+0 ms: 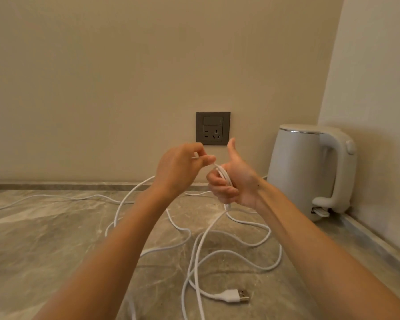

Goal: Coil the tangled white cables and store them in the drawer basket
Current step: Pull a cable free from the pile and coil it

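Both hands grip the white cable (224, 175), left hand (178, 168) pinching beside right hand (233, 181).

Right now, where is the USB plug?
Head view: the USB plug lies on the countertop, low and right of centre, at the end of the white cable, nearer the camera than the kettle.

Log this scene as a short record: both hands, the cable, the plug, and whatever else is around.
left hand: pinches cable
right hand: grips coil, thumb up
cable: loose loops across counter
USB plug: lying free on counter
kettle: right, by corner
socket: on wall, nothing plugged in
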